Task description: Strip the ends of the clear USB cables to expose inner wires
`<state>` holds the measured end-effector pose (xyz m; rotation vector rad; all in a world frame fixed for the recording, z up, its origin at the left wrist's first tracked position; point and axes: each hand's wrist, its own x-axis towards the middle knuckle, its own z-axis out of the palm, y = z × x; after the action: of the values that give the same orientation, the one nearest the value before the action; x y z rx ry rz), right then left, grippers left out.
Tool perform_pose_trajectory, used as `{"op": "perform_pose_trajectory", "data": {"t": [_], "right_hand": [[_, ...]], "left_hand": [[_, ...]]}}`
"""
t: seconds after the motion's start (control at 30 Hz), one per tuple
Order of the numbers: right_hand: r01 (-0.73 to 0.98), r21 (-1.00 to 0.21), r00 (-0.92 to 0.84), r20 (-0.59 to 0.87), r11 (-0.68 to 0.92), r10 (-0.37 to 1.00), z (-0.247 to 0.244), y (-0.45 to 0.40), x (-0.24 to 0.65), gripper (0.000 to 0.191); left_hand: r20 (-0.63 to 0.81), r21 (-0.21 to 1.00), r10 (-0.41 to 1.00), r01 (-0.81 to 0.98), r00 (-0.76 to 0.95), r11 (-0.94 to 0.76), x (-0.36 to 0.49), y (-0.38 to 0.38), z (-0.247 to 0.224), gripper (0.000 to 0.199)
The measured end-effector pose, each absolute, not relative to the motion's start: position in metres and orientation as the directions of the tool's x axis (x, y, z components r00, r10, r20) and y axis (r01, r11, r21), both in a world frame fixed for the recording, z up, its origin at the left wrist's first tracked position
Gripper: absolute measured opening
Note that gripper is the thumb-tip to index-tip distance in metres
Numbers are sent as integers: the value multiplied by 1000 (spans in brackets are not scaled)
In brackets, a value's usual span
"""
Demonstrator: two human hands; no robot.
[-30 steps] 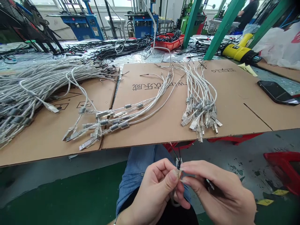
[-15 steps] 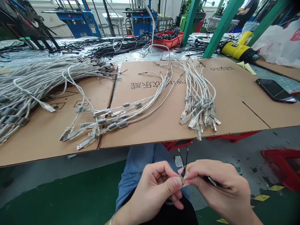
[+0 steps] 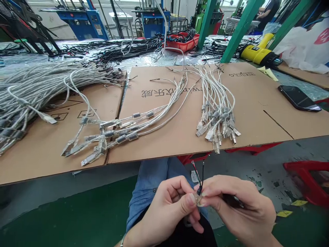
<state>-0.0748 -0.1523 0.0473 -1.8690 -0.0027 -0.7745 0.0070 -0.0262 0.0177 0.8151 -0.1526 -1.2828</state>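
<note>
Above my lap, my left hand [image 3: 177,209] pinches a cable end [image 3: 198,196] between thumb and forefinger. Thin dark and red wires stick up from a black collar on it, with a clear piece below. My right hand [image 3: 239,206] pinches the same end from the other side; a dark tool with a shiny tip, its kind unclear, lies tucked in its palm. On the cardboard beyond lie a bunch of clear USB cables [image 3: 217,116], another group of USB cables [image 3: 120,132] to its left, and a big heap of cables [image 3: 33,89] at far left.
Flattened cardboard [image 3: 159,149] covers the near table. A black phone [image 3: 299,98] lies at right, with a yellow heat gun [image 3: 259,55] behind it. A red tray [image 3: 183,44] holds black cables. Green posts [image 3: 241,31] rise at the back, and a red stool [image 3: 308,178] stands at lower right.
My fingertips have parted slightly around the cable end, showing more of the collar and clear piece. The whole view has shifted a little. Both hands keep their pinch.
</note>
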Motion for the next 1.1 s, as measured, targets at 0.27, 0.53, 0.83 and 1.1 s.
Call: {"op": "perform_pose_trajectory", "data": {"t": [0.27, 0.53, 0.83, 1.1], "right_hand": [[259, -861, 793, 448, -437, -413, 48, -149, -74, 25], [22, -885, 970, 131, -464, -203, 64, -170, -94, 28], [41, -777, 999, 22, -628, 37, 85, -169, -84, 20], [71, -809, 996, 29, -584, 81, 84, -170, -77, 23]], "left_hand": [[-257, 466, -927, 875, 275, 130, 3, -29, 16, 27], [-299, 596, -861, 786, 411, 168, 7, -25, 16, 23], [-332, 709, -805, 693, 492, 131, 10, -26, 26, 27], [-355, 722, -799, 685, 485, 94, 10, -27, 28, 30]]}}
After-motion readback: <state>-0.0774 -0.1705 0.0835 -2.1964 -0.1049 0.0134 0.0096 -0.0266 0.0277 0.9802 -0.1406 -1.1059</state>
